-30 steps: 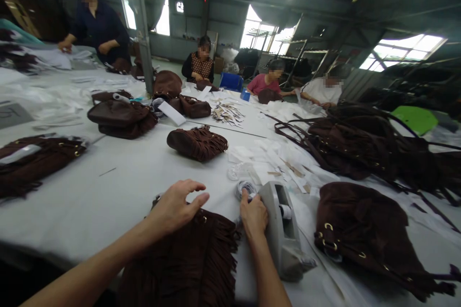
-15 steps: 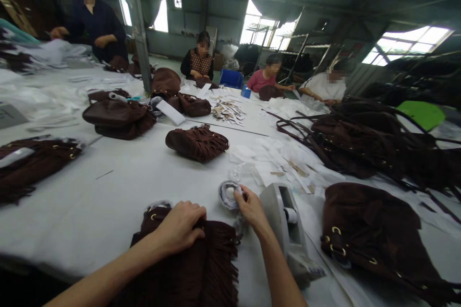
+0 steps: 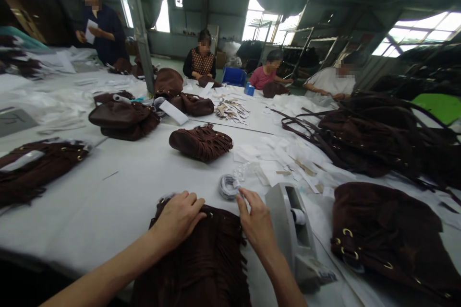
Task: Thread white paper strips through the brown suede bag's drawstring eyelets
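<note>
A dark brown fringed bag point(image 3: 201, 254) lies on the table in front of me, with gold eyelets along its top edge. My left hand point(image 3: 182, 216) is closed over that top edge, fingers on the far side and thumb toward me. Just beyond the bag's right corner, a grey-white coil point(image 3: 227, 187) rests on the white table point(image 3: 137, 172). My right hand point(image 3: 256, 216) is beside it, thumb and forefinger slightly apart, fingertips close to the coil's right edge. Whether they still touch it is hard to see. A grey tape dispenser point(image 3: 293, 230) stands right of this hand.
More brown bags lie ahead point(image 3: 200, 143), at left point(image 3: 39, 165) and at right point(image 3: 385, 235). Dark straps point(image 3: 309, 139) trail from a bag pile. Paper scraps point(image 3: 230, 111) and plastic litter the table. A metal post point(image 3: 139, 29) rises at the far side; several people work beyond.
My right hand has let go of the coil, which now lies slightly farther away on the table. My left hand stays on the bag's top edge. A person at far left now holds white paper.
</note>
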Available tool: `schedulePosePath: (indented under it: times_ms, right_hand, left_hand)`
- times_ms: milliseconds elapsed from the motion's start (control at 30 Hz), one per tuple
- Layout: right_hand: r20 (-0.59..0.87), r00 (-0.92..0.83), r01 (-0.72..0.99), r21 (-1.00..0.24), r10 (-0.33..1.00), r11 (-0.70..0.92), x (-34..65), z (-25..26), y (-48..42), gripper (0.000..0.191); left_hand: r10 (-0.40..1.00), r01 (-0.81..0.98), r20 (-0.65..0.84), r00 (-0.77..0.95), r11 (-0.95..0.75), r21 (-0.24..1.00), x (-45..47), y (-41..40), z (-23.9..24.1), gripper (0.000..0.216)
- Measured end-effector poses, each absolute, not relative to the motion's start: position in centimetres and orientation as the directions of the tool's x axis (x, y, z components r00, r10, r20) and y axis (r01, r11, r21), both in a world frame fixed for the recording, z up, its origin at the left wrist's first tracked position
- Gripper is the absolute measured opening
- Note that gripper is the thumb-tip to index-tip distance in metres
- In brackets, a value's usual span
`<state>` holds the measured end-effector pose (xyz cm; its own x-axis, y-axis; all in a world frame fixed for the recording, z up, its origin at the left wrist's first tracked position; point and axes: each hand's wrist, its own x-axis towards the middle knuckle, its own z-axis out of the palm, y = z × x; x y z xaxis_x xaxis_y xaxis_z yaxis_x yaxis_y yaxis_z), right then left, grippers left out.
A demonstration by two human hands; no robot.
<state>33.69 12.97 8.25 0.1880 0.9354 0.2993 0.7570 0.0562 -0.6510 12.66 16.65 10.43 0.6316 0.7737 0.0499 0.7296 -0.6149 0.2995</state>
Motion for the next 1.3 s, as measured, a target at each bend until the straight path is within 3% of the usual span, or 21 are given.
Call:
schedulePosePath:
  times_ms: [133, 233, 300, 400, 467, 567, 767, 900, 967, 1067, 1167, 1300]
  right_hand:
    - [0.299, 0.03, 0.708, -0.68, 0.954, 0.191, 30.4, 6.6, 8.3, 0.018]
    - [0.392, -0.011, 0.774, -0.579, 0.92, 0.255, 29.0, 3.5, 7.2, 0.02]
    - [0.453, -0.016, 0.798, -0.531, 0.892, 0.284, 28.8, 2.0, 7.2, 0.021]
    - [0.472, -0.045, 0.798, -0.513, 0.881, 0.316, 29.2, 1.3, 7.6, 0.02]
    - [0.476, -0.066, 0.794, -0.507, 0.877, 0.335, 29.5, 1.4, 7.7, 0.02]
    - [0.479, -0.057, 0.795, -0.509, 0.876, 0.331, 29.5, 1.6, 7.7, 0.019]
    - [0.382, -0.032, 0.765, -0.586, 0.924, 0.269, 29.0, 2.0, 7.7, 0.019]
    - [0.352, 0.013, 0.695, -0.676, 0.936, 0.244, 29.0, 3.9, 7.3, 0.019]
    - [0.342, 0.128, 0.634, -0.75, 0.931, 0.188, 28.9, 5.2, 6.9, 0.02]
    - [0.127, 0.27, 0.483, -0.875, 0.954, -0.02, 28.5, 6.4, 6.8, 0.034]
    - [-0.234, 0.169, 0.224, -0.937, 0.957, -0.268, 27.7, 6.0, 7.8, 0.051]
    - [-0.375, 0.105, 0.035, -0.924, 0.921, -0.38, 26.6, 4.4, 9.8, 0.056]
  left_hand:
    - [0.841, 0.681, -0.106, 0.531, -0.348, 0.645, 11.8, 15.7, 11.1, 0.019]
    - [0.829, 0.45, -0.371, 0.418, 0.166, 0.877, 11.8, 15.1, 10.3, 0.017]
    - [0.741, 0.148, -0.546, 0.392, 0.535, 0.832, 12.1, 14.3, 10.0, 0.014]
    - [0.622, -0.236, -0.681, 0.386, 0.78, 0.579, 12.8, 12.8, 9.9, 0.003]
    - [0.565, -0.35, -0.732, 0.381, 0.821, 0.452, 13.2, 11.7, 9.8, 0.007]
    - [0.514, -0.394, -0.746, 0.424, 0.846, 0.359, 13.4, 10.4, 8.8, 0.011]
    - [0.495, -0.399, -0.611, 0.618, 0.867, 0.3, 12.1, 10.4, 6.5, 0.025]
    - [0.477, -0.381, -0.643, 0.599, 0.876, 0.295, 12.1, 10.7, 5.8, 0.02]
    - [0.504, -0.378, -0.629, 0.593, 0.863, 0.335, 12.2, 10.6, 5.5, 0.017]
    - [0.541, -0.369, -0.596, 0.594, 0.841, 0.396, 12.4, 10.2, 5.2, 0.015]
    - [0.555, -0.347, -0.565, 0.61, 0.829, 0.439, 12.3, 10.0, 5.2, 0.02]
    - [0.566, -0.317, -0.529, 0.633, 0.812, 0.49, 12.0, 9.8, 5.0, 0.021]
